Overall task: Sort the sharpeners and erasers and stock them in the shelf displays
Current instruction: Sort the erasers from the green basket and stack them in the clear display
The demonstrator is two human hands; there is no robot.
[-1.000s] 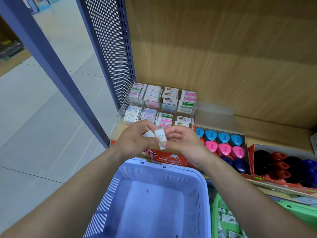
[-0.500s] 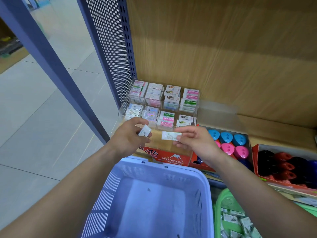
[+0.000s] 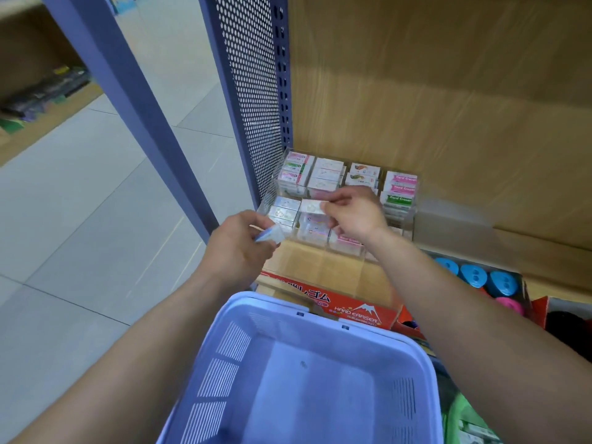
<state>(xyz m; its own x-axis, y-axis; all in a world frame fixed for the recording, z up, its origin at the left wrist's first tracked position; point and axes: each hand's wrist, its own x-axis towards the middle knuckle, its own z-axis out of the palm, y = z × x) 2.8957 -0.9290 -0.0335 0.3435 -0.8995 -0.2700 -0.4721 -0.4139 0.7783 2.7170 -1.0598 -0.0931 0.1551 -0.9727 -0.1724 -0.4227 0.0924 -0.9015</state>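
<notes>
- Right hand: its grip is closed in a pinch, thumb and fingertips grasping one short end of a flat white paper-sleeved eraser. The eraser is held level over the front row of the display, its free end pointing to 9 o'clock.
- Left hand: at 8 o'clock of the right hand and apart from it. Its grip is curled round a small pale wrapped eraser with a blue edge, which juts from the fingers toward 2 o'clock, just at the display's front left corner.
- Clear acrylic compartment display: stands on the shelf in the back left corner, under both hands. It has two rows of cells filled with stacked erasers.
- Pink and green "Hard Eraser" stacks: in the back right cell, at 2 o'clock of the right hand.
- Red cardboard box printed "HARD ERASER" with a white mountain: at the shelf's front edge, at 6 o'clock of the display.
- Lavender slotted plastic basket: between the forearms, at 6 o'clock of the red box.
- Round blue plastic sharpeners: in a row at 4 o'clock of the display, beyond the right forearm, with a pink sharpener just in front.
- Green plastic basket: at 3 o'clock of the lavender basket, mostly out of frame, with small wrapped items inside.
- Blue perforated metal side panel: upright at 9 o'clock of the display.
- Wood-grain back board: at 12 o'clock.
- Grey tiled floor: at 9 o'clock of the panel.
</notes>
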